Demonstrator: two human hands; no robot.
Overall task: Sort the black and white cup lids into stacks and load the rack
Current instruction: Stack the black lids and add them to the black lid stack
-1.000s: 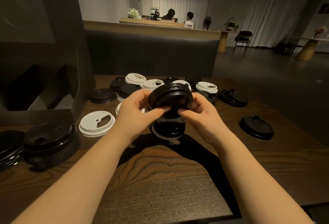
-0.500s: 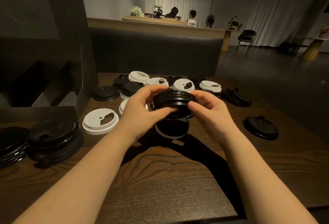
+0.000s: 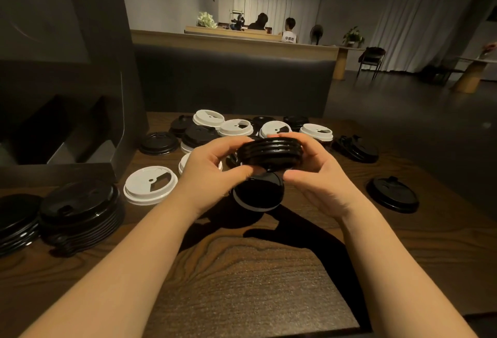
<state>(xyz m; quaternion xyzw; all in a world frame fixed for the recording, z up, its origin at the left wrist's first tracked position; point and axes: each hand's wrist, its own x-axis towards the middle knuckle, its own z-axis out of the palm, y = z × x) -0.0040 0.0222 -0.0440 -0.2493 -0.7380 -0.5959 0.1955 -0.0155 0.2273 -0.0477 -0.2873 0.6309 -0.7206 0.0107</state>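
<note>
Both hands — left hand (image 3: 212, 173), right hand (image 3: 320, 176) — grip a small stack of black lids (image 3: 270, 152) above the table (image 3: 269, 270). Two black stacks (image 3: 80, 211) stand finished; white lids (image 3: 150, 185) remain loose, and the rack (image 3: 61, 90) appears unloaded.

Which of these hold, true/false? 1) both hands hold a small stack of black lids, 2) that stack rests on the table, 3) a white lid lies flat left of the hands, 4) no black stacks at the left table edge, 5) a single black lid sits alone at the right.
1) True: the left hand and right hand grip the held black stack from either side.
2) False: it is held above the table, over another black lid.
3) True: the white lid lies flat there.
4) False: a tall black stack stands there, with another beside it.
5) True: the lone black lid.
</note>
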